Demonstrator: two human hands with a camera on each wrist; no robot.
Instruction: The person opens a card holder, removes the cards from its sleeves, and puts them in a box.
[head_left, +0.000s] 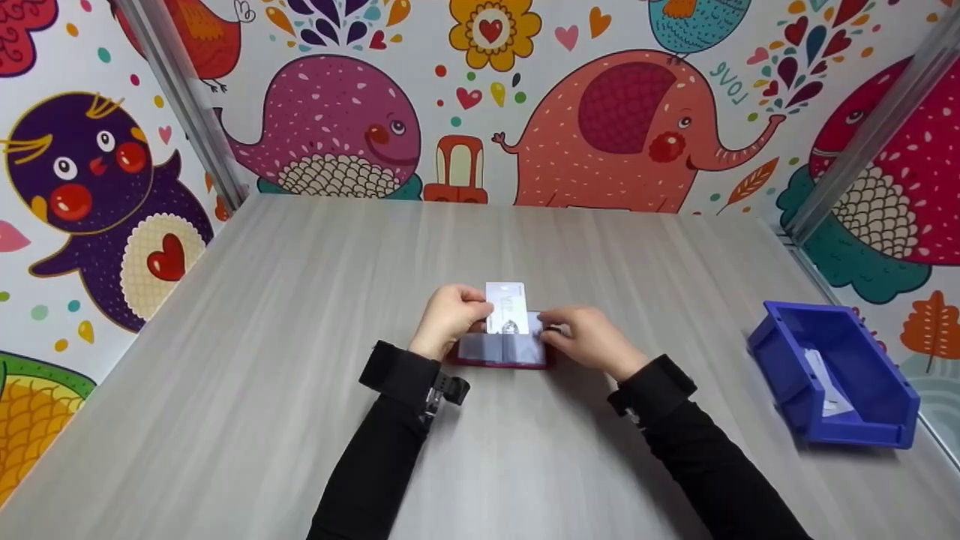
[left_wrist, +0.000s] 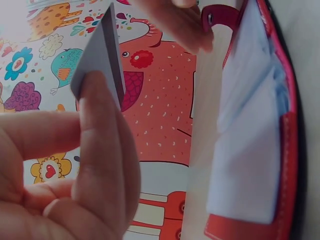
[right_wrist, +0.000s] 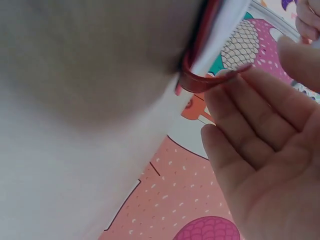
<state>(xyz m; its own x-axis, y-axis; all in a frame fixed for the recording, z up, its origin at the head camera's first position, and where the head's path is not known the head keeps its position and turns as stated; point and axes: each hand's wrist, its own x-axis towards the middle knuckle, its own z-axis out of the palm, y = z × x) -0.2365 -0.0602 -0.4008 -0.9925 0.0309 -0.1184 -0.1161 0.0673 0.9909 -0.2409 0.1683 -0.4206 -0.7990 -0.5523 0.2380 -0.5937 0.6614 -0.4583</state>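
My left hand (head_left: 448,315) pinches a white card (head_left: 507,301) between thumb and fingers, holding it upright over a red card holder (head_left: 537,366). The holder lies open on the table, its clear plastic sleeves (left_wrist: 247,155) facing up. In the head view the card's lower edge overlaps the far part of the sleeves. At the holder's right side is my right hand (head_left: 594,339), its fingers extended and the fingertips at the small red strap (right_wrist: 200,84). That strap (left_wrist: 220,15) curves out from the holder's edge and bears a snap.
To the right on the table (head_left: 300,300) stands a blue plastic bin (head_left: 862,433) with white cards (head_left: 825,384) inside. Printed panels (head_left: 480,90) with cartoon animals rise behind and at both sides, with metal posts (head_left: 187,105) at the corners.
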